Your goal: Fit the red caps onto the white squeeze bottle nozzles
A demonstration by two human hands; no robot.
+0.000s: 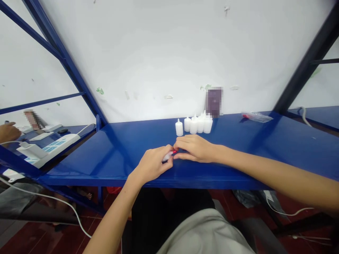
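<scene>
A small white squeeze bottle [166,157] lies tilted in my left hand [155,162], which is closed around its body. From its tip end sticks a small red cap [174,151], pointing toward my other hand. The fingertips and thumb of my right hand [195,147] curl in on either side of that cap; how firmly they press on it is hard to see. Just beyond my hands, one white dropper-style bottle [179,128] stands upright on the blue table [127,148]. To its right several similar white bottles [197,124] are clustered together, also upright.
A blurred dark purple rectangular object [214,101] leans on the wall behind the bottles. At the back right lies a clear plastic bag [257,116] with something red in it. On the left, beyond the blue frame, are a white power strip [57,148] and another person's hand [10,132].
</scene>
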